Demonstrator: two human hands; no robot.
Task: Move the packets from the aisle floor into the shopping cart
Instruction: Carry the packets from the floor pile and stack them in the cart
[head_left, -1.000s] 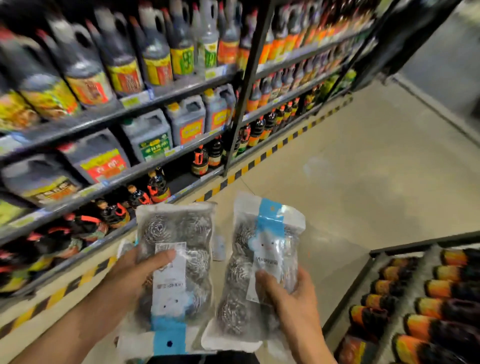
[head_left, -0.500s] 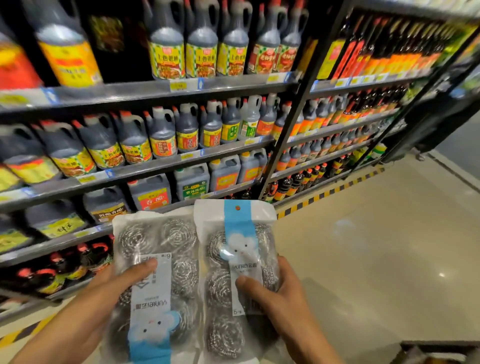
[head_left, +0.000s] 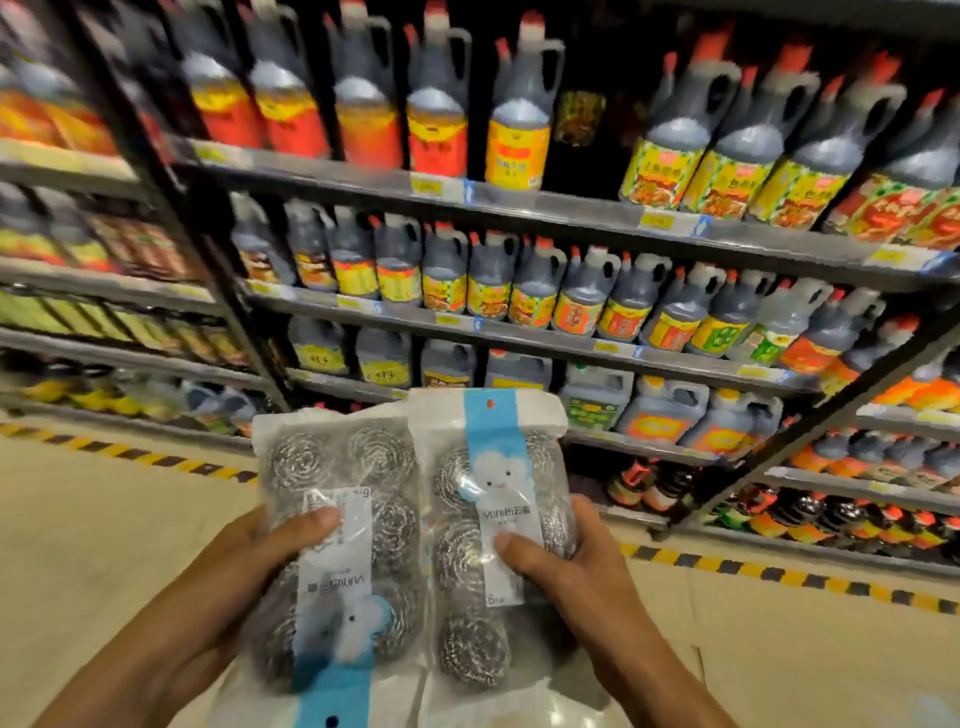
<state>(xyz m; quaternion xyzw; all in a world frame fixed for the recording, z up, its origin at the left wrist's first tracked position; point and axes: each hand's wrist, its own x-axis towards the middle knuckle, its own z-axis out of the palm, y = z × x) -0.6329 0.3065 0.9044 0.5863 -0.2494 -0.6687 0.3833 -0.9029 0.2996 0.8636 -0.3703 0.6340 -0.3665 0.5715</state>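
Observation:
Two clear packets of steel wool scourers with white and blue labels are held side by side in front of me. My left hand (head_left: 244, 561) grips the left packet (head_left: 337, 467), which is turned upside down, thumb across its label. My right hand (head_left: 566, 566) grips the right packet (head_left: 488, 457), upright, thumb pressed on its white label. Both packets are lifted off the floor at chest height. No shopping cart shows in the head view.
Tall metal shelves (head_left: 519, 208) full of dark sauce bottles and jugs (head_left: 519, 291) fill the view ahead. A yellow and black striped line (head_left: 779, 574) runs along the shelf base. Beige aisle floor (head_left: 104, 519) spreads to the left and right.
My view has swung up and left along the shelves, and the bin of bottles at lower right has left the frame. Both hands keep their hold, and the packets have come closer together.

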